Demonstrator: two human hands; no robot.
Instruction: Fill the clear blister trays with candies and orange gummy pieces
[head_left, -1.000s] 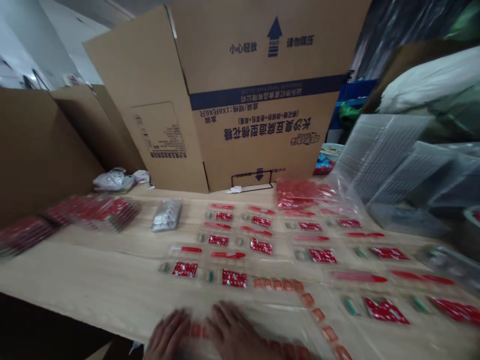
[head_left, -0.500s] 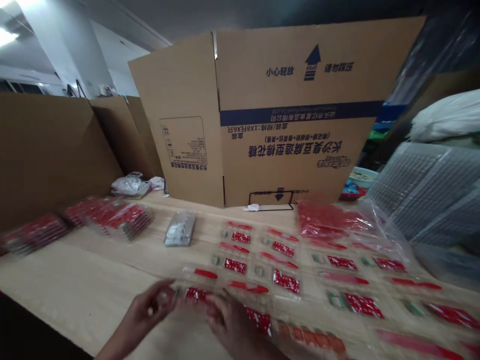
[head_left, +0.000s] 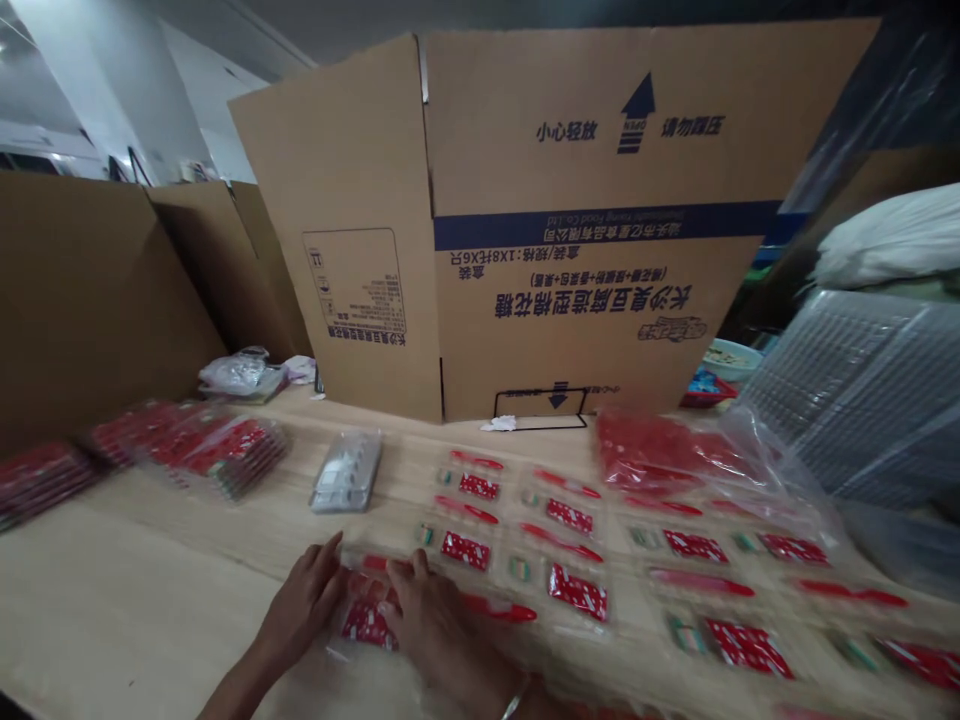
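Head view, looking down over the table:
1. The left hand (head_left: 300, 602) is held half open, with its fingertips laid on the edge of a clear packet (head_left: 367, 622); whether the packet is gripped cannot be told.
2. The right hand (head_left: 439, 612) is curved, its fingers bent down onto the packet's right side; its grip is likewise unclear.
3. The packet, with red sachets (head_left: 366, 625) inside, is kept between the hands at 6 o'clock on the table (head_left: 127, 600).
4. Rows of packets (head_left: 577, 590) are laid out at 3 o'clock, and stacked packets (head_left: 225, 455) are placed at 10 o'clock.
5. A carton (head_left: 570, 220) is stood at 12 o'clock, a red bag (head_left: 652, 450) at 1 o'clock, and clear trays (head_left: 855, 390) at 2 o'clock.
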